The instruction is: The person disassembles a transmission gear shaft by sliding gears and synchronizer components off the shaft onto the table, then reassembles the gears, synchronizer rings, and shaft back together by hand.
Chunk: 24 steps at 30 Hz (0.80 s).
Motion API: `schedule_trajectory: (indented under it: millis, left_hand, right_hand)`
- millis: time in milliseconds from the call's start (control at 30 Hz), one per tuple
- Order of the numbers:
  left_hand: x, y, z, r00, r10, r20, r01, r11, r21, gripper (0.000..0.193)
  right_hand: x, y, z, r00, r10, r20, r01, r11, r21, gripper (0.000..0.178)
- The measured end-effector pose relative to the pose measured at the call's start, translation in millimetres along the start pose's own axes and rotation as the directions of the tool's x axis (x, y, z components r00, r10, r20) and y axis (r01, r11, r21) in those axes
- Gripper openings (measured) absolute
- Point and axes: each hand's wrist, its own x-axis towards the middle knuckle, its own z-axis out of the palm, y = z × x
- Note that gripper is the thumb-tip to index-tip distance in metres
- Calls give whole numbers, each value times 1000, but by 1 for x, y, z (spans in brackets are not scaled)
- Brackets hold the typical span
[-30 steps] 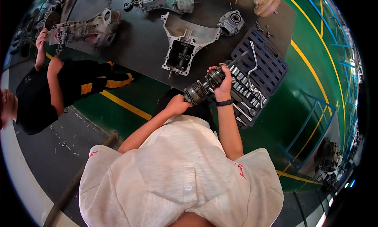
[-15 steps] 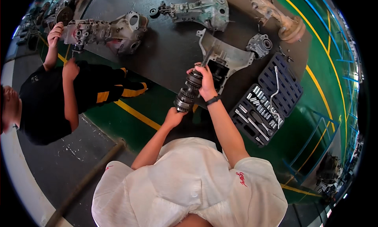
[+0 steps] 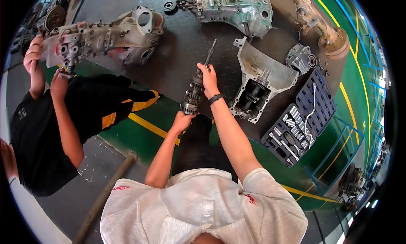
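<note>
A metal gear shaft (image 3: 195, 88) with stacked gears and a thin bare end slants over the near edge of the dark table. My left hand (image 3: 182, 121) grips its lower, wide gear end. Farther up, my right hand (image 3: 208, 80) is closed around it just below the bare end; some fingers are hidden behind the shaft. Right of my hands lies an open gearbox housing half (image 3: 267, 60), with another gear shaft (image 3: 253, 96) inside its cavity.
A socket set case (image 3: 315, 108) lies open at the right. Beyond the housing sit a smaller metal casting (image 3: 301, 58) and a rusty axle part (image 3: 334, 41). Two gearboxes (image 3: 97, 39) (image 3: 237, 11) stand at the back. At the left, a person in black (image 3: 50, 130) handles the nearer gearbox.
The gear shaft in my hands has moved left, away from the open housing, so its bare end now shows over the table. The view has shifted, and the person at left leans differently.
</note>
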Motion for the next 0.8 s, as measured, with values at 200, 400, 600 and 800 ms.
schedule_trajectory:
  millis: [200, 400, 600, 800]
  left_hand:
    - [44, 16, 12, 995, -77, 60, 76, 997, 23, 36]
    - [58, 16, 16, 993, -90, 76, 87, 995, 42, 36]
    - [58, 24, 27, 996, -72, 51, 69, 996, 59, 39]
    - [57, 25, 25, 996, -87, 36, 82, 991, 108, 38]
  right_hand:
    - [36, -7, -7, 856, -464, -226, 192, 693, -695, 48]
    - [38, -19, -11, 829, -518, -209, 96, 501, -860, 53]
    - [40, -19, -9, 747, -621, -238, 40, 399, -916, 46]
    - [36, -13, -9, 736, -628, -254, 25, 401, -916, 41]
